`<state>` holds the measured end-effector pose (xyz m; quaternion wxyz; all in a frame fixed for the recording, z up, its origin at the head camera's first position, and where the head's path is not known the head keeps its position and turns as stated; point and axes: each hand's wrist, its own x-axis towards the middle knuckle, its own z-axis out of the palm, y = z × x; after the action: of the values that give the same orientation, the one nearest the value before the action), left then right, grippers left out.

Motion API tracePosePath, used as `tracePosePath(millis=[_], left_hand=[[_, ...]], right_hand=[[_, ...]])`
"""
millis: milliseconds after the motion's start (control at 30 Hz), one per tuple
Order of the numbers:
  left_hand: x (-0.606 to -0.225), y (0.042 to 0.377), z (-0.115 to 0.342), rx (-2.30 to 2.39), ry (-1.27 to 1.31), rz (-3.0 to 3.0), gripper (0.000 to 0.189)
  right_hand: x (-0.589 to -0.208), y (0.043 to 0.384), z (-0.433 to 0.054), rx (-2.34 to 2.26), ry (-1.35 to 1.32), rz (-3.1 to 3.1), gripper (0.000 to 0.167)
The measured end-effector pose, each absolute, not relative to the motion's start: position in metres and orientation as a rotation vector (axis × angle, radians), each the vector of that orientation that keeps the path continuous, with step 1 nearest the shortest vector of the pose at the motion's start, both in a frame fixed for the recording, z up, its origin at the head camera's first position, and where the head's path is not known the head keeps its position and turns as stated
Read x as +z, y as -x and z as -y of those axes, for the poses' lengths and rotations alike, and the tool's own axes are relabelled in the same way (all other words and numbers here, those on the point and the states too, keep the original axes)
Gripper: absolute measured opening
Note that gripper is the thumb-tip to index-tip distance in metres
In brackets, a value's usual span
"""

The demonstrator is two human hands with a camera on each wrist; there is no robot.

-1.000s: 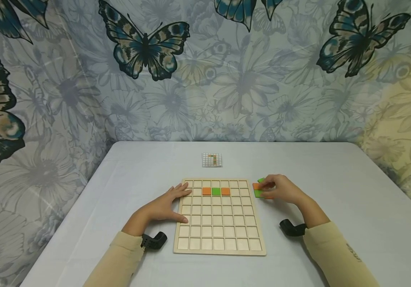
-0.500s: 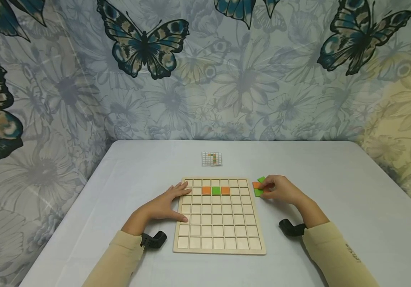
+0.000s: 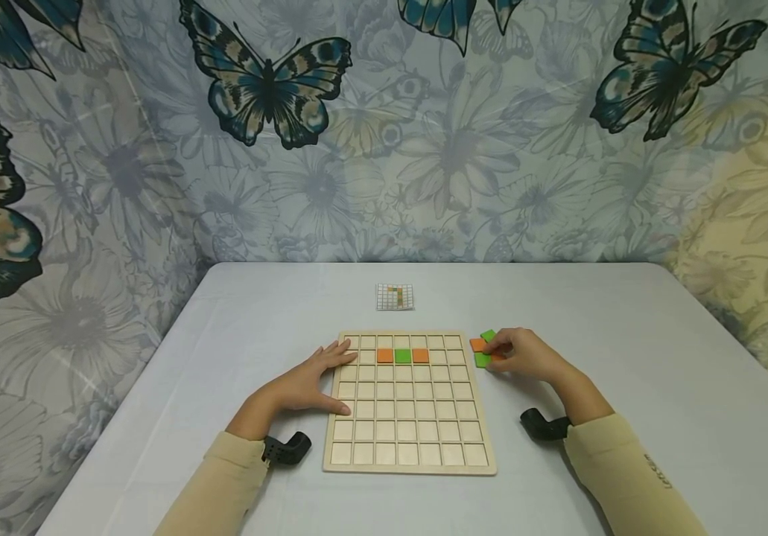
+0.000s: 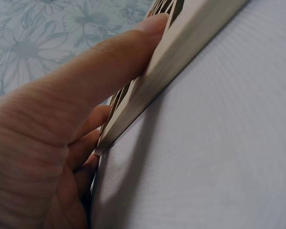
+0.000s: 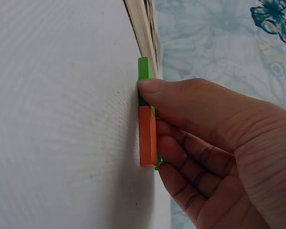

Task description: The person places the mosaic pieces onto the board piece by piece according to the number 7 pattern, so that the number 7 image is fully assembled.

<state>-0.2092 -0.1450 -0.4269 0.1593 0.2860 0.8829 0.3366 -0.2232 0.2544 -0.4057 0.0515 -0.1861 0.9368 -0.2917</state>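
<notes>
A wooden grid board point(image 3: 410, 470) lies on the table. In one of its upper rows sit an orange tile point(image 3: 385, 356), a green tile point(image 3: 402, 356) and another orange tile point(image 3: 420, 356). My left hand point(image 3: 306, 383) rests spread along the board's left edge, thumb and fingertips on the rim. Beside the upper right edge, my right hand point(image 3: 531, 353) is at several loose tiles and pinches a green tile point(image 5: 143, 69), its thumb on the tile's side. An orange tile point(image 5: 147, 136) lies against that one, beneath the curled fingers. Further loose orange point(image 3: 477, 345) and green tiles point(image 3: 487, 335) show past the fingertips.
A small printed grid card point(image 3: 395, 297) with coloured squares lies beyond the board. Black wrist mounts point(image 3: 287, 450) stick out from both sleeves. A butterfly-patterned cloth point(image 3: 457, 171) hangs behind the white table point(image 3: 276, 305).
One loose orange tile, first showing below the right thumb, now shows between thumb and fingers, close behind the green tile. The left hand and the board tiles stay put.
</notes>
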Motion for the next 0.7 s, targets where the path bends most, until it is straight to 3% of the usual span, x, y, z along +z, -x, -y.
tracePosePath(millis=[700], left_hand=[[-0.4288, 0.2106, 0.1455, 0.957, -0.843, -2.529, 0.094]], right_hand=[[-0.3980, 0.2207, -0.2497, -0.957, 0.597, -2.801, 0.020]])
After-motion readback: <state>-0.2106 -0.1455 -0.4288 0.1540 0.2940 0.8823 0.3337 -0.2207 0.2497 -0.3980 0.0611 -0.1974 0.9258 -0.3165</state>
